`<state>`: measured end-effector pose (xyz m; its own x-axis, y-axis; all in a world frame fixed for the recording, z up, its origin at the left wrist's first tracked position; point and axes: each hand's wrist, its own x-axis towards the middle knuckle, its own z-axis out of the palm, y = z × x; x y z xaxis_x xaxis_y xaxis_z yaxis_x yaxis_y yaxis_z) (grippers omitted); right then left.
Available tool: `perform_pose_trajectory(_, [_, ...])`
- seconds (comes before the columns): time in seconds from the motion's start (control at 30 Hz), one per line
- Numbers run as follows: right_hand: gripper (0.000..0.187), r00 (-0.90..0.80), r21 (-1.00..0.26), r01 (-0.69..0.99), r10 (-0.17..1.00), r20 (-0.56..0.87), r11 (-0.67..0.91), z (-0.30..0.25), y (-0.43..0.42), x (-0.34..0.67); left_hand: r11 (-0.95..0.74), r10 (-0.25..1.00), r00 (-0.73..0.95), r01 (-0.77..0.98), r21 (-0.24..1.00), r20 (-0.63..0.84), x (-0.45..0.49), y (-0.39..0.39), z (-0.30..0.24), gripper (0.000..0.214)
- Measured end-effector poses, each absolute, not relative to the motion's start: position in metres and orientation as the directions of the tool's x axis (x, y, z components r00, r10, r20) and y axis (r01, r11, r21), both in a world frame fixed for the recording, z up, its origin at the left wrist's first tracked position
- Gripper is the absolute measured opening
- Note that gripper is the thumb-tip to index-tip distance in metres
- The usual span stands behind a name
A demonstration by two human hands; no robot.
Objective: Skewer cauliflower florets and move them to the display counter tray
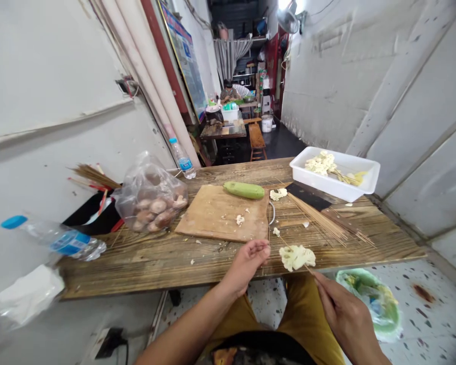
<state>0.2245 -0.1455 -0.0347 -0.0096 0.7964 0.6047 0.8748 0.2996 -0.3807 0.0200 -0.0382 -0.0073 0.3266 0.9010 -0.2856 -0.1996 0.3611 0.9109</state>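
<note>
Pinching a bamboo skewer (285,242) in the right hand (341,302), with a cauliflower slice (297,257) on it, near the front edge of the wooden table (137,268); curling the left hand (251,258) just beside the cutting board (209,213); cannot tell if gripping anything there.

The right hand (342,304) held a thin skewer (309,270) with a cauliflower piece (297,257) on it.
The left hand (247,263), its fingers curled, was near the front corner of the cutting board (213,213), where a green squash (244,190) lay. To the right, a bundle of skewers (319,218) was beside a cleaver (307,196), near a white tub (319,185); to the left was a bag of mushrooms (157,205).
</note>
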Motion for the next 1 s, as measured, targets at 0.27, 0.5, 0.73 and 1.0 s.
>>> perform_pose_trajectory(0.27, [0.026,0.106,-0.399,0.895,0.776,0.621,0.198,-0.05,-0.147,0.25,-0.171,0.973,0.209,0.354,0.919,0.1,0.048,0.047,-0.006,0.015])
perform_pose_trajectory(0.5, [0.026,0.139,-0.402,0.896,0.743,0.654,0.187,-0.06,-0.149,0.264,-0.547,0.837,0.494,0.771,0.327,0.236,0.105,0.122,-0.018,0.024])
perform_pose_trajectory(0.73, [0.024,0.164,-0.437,0.875,0.724,0.67,0.207,-0.069,-0.151,0.273,-0.506,0.858,0.473,0.846,0.168,0.201,0.14,0.158,-0.035,0.032])
perform_pose_trajectory(1.0, [0.025,0.241,-0.518,0.839,0.74,0.628,0.166,-0.069,-0.156,0.268,-0.415,0.909,0.31,0.629,0.657,0.278,0.12,0.136,-0.021,0.022])
